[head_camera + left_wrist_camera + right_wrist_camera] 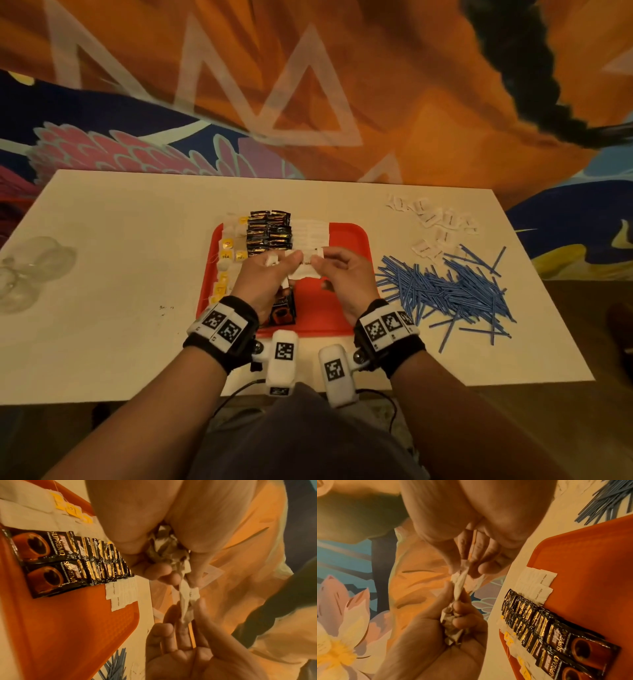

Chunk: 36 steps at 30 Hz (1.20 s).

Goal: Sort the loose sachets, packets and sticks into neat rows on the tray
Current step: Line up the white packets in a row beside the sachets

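Over the red tray [346, 236] my left hand [291, 258] grips a crumpled bunch of white sugar sachets [164, 547]. My right hand [320, 262] pinches one sachet [460, 585] at the end of that bunch, so both hands meet on it. The bunch [452, 628] sits in the left palm. On the tray lie a column of tea bags [227, 253], two rows of black coffee sachets [270, 233], and a row of white brown-sugar sachets [311, 233]. Loose white sachets [435, 222] and a heap of blue sticks [448, 291] lie on the table to the right.
The tray stands mid-way across a white table [120, 274]. Clear plastic cups [30, 270] sit at the table's left edge. The right half of the tray shows bare red surface [68, 628]. A patterned wall rises behind the table.
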### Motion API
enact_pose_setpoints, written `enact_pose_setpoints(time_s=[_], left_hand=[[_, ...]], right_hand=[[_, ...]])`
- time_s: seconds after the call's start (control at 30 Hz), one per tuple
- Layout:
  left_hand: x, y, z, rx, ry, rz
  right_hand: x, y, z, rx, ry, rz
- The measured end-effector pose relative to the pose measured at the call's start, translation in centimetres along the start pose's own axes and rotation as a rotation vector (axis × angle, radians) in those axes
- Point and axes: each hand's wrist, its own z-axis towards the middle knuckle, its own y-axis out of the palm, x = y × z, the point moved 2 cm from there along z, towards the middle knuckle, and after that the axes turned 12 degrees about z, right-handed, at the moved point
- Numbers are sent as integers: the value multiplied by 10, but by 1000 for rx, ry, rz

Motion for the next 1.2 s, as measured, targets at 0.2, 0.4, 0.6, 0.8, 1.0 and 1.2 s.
enact_pose_setpoints(time_s=[0.2, 0.4, 0.6, 0.8, 1.0, 1.2], left_hand=[[-3, 22, 8, -7, 39, 92], [-10, 39, 16, 82, -33, -97], [-17, 43, 19, 18, -13, 191], [-4, 33, 31, 7, 75, 329], [-10, 37, 41, 80, -81, -38], [-19, 39, 45, 22, -162, -49]], right_hand=[[-5, -20, 21, 7, -102, -2], [1, -33, 33, -70, 79, 83], [-2, -43, 55, -96, 85, 47], [-10, -40, 67, -276, 119, -171], [7, -39, 69, -79, 179, 80], [16, -38, 72, -205, 152, -49]])
